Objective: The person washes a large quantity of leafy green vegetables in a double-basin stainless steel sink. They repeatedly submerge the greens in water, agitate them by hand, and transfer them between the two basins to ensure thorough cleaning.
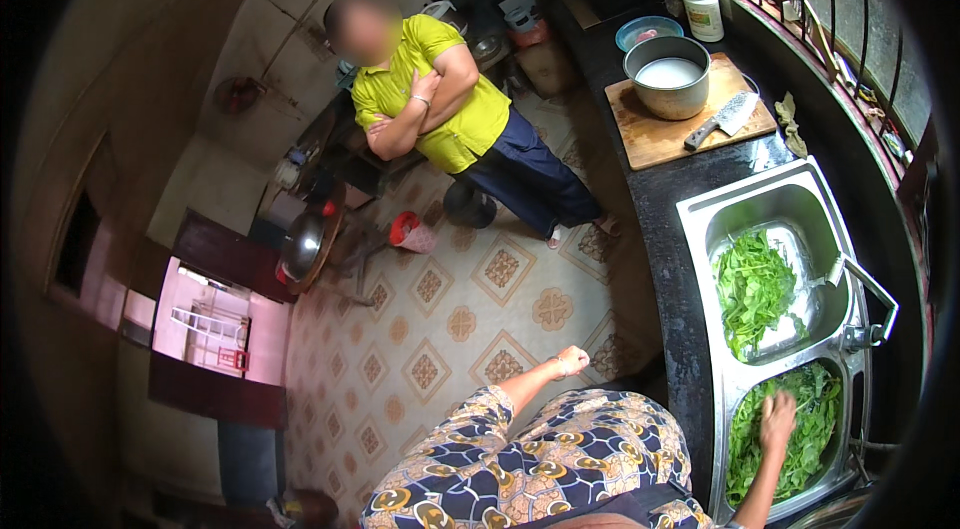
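My right hand (778, 420) is over the near basin of a steel double sink (718, 398), touching or just above a heap of leafy greens (806, 446). Its fingers point down at the leaves, and whether they hold any cannot be told. In the far basin lies a smaller pile of greens (754, 289), below a bent metal faucet (874, 289). My left hand (574, 362) hangs over the tiled floor, left of the counter, with its fingers curled in and nothing seen in them.
A cleaver (724, 120) and a metal pot (671, 98) of whitish liquid rest on a wooden cutting board (637, 146) beyond the sink. Behind them are a blue bowl (630, 34) and a white jar (702, 11). A person (442, 101) stands across the floor with arms crossed, near a pink bin (414, 235).
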Demonstrator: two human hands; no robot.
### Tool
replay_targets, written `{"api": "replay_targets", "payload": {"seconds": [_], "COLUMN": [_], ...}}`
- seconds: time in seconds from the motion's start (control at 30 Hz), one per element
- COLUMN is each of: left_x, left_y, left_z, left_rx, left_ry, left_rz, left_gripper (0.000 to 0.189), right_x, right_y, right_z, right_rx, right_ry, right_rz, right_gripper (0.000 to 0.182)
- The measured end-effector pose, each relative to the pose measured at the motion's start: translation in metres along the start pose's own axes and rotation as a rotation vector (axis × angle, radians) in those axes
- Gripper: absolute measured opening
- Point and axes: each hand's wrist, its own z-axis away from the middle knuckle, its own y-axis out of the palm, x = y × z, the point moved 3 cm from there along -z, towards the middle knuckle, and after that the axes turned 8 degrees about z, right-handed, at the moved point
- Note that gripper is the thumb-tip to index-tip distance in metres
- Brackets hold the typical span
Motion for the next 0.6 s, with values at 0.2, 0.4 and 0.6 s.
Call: {"api": "replay_targets", "payload": {"seconds": [0.2,0.4,0.6], "left_x": [-0.007,0.010,0.008], "left_y": [0.011,0.001,-0.003], "left_z": [0.005,0.003,0.023], "left_rx": [0.009,-0.017,-0.059], "left_ry": [0.028,0.042,0.024], "left_rz": [-0.089,-0.122,-0.099], "left_gripper": [0.017,0.017,0.018], "right_x": [-0.007,-0.037,-0.034], "right_y": [-0.004,-0.020,-0.071], "right_z": [0.110,0.056,-0.039], "right_rx": [0.102,0.273,-0.235], "right_ry": [-0.031,0.134,-0.040], "right_rz": [0.143,0.206,0.256], "right_gripper": [0.033,0.018,0.041]}}
